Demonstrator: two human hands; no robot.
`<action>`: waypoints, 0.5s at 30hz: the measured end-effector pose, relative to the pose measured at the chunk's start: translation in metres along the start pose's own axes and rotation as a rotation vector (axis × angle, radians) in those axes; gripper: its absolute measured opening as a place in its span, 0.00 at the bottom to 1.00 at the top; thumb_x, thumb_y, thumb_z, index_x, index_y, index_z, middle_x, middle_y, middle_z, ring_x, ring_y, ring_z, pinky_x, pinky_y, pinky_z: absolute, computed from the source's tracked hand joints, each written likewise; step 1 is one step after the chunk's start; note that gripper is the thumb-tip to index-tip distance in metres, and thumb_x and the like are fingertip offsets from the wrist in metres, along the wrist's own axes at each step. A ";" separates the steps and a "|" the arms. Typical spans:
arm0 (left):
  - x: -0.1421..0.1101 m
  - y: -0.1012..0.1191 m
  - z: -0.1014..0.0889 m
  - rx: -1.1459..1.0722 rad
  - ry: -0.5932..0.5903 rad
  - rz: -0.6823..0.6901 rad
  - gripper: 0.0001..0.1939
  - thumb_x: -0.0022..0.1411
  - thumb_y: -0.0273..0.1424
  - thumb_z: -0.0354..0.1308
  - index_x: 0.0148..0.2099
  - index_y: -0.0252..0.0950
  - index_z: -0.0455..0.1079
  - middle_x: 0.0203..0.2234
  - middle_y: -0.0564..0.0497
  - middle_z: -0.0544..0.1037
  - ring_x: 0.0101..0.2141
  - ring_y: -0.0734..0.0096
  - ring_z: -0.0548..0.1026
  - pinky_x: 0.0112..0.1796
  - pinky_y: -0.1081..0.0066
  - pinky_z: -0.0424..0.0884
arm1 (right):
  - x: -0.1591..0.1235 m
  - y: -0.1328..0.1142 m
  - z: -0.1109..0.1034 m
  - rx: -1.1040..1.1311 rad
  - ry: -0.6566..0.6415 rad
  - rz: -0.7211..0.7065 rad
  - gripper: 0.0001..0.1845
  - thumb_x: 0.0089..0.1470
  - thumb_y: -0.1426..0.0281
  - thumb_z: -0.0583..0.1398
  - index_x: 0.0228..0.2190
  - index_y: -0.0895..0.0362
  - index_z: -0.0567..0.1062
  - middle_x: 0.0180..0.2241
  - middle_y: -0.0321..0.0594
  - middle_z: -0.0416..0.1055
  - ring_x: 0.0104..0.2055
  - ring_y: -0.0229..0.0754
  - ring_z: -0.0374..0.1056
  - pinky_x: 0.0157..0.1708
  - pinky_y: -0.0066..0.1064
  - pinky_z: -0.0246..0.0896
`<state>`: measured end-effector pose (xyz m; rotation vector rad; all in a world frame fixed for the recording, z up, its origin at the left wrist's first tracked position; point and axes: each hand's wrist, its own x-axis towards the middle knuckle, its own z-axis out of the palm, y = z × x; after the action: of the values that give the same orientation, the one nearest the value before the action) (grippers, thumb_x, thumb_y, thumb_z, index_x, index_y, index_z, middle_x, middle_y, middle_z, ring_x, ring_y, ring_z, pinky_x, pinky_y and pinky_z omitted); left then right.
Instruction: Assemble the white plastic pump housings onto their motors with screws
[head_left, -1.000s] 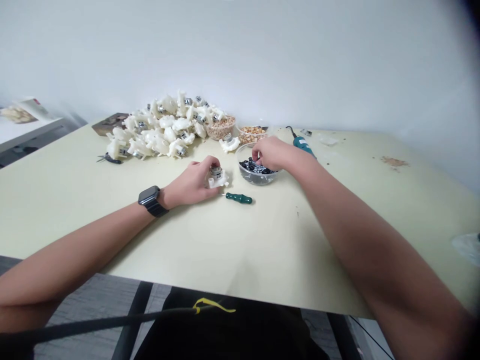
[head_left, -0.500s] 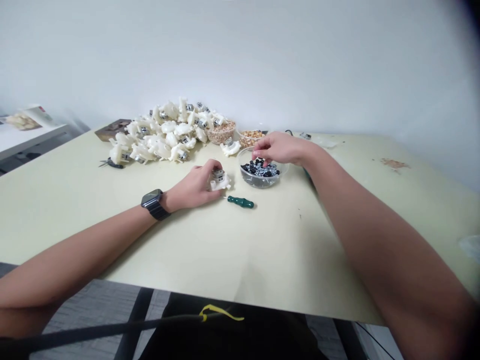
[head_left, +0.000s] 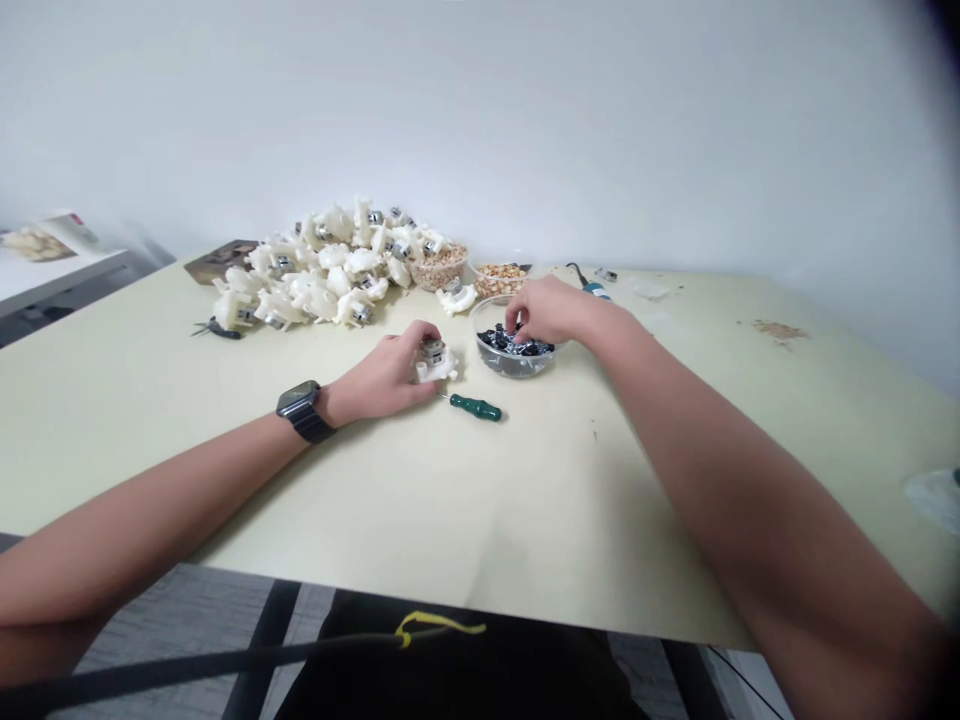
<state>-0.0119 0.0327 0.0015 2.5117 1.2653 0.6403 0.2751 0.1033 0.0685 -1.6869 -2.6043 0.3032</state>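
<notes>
My left hand (head_left: 390, 375), with a dark watch at its wrist, is closed around a white plastic part (head_left: 439, 368) with a grey metal piece in it, resting on the table. Just in front of that part lies a screwdriver (head_left: 476, 407) with a green handle, its thin shaft reaching toward my left fingers. My right hand (head_left: 546, 308) dips into a clear round tub (head_left: 517, 368) of small black and silver pieces. Its fingers are bent together among them; whatever they pinch, if anything, is hidden.
A heap of white plastic parts (head_left: 315, 280) fills the back left, with dark-handled pliers (head_left: 219, 329) beside it. Behind the tub stand two containers of small tan and orange pieces (head_left: 441, 272). One white part (head_left: 456, 297) lies apart. A teal-handled tool (head_left: 596, 290) is behind my right hand.
My right hand has lowered deeper into the tub and shifted slightly left. The left hand keeps its hold on the white part. The whole view has shifted a little.
</notes>
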 end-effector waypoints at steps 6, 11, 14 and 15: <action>0.001 -0.003 0.002 -0.070 0.041 0.030 0.32 0.65 0.47 0.65 0.63 0.37 0.61 0.56 0.36 0.78 0.54 0.47 0.78 0.52 0.51 0.75 | 0.000 -0.008 0.002 -0.051 -0.009 0.012 0.09 0.55 0.82 0.67 0.30 0.56 0.83 0.35 0.42 0.81 0.34 0.42 0.72 0.33 0.34 0.63; 0.003 -0.008 0.003 -0.063 0.033 0.023 0.35 0.64 0.50 0.66 0.63 0.36 0.62 0.58 0.35 0.77 0.55 0.46 0.78 0.54 0.49 0.74 | -0.001 -0.003 -0.005 0.019 0.103 -0.002 0.09 0.55 0.80 0.69 0.27 0.56 0.82 0.30 0.40 0.79 0.31 0.40 0.70 0.33 0.34 0.64; 0.003 -0.007 0.004 -0.032 0.054 0.025 0.34 0.67 0.53 0.64 0.65 0.37 0.64 0.64 0.34 0.74 0.62 0.42 0.73 0.62 0.42 0.67 | -0.007 0.002 -0.014 0.202 0.166 0.034 0.12 0.57 0.81 0.69 0.25 0.57 0.81 0.26 0.39 0.77 0.28 0.39 0.69 0.33 0.35 0.64; 0.003 -0.005 0.003 -0.017 0.084 0.032 0.34 0.67 0.53 0.63 0.65 0.38 0.65 0.67 0.35 0.72 0.65 0.40 0.69 0.65 0.40 0.63 | -0.010 0.001 -0.017 0.308 0.169 0.037 0.13 0.59 0.81 0.69 0.25 0.57 0.80 0.25 0.39 0.77 0.27 0.38 0.70 0.33 0.35 0.65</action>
<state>-0.0124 0.0382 -0.0030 2.5197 1.2444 0.7689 0.2825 0.0969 0.0858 -1.5810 -2.2718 0.5092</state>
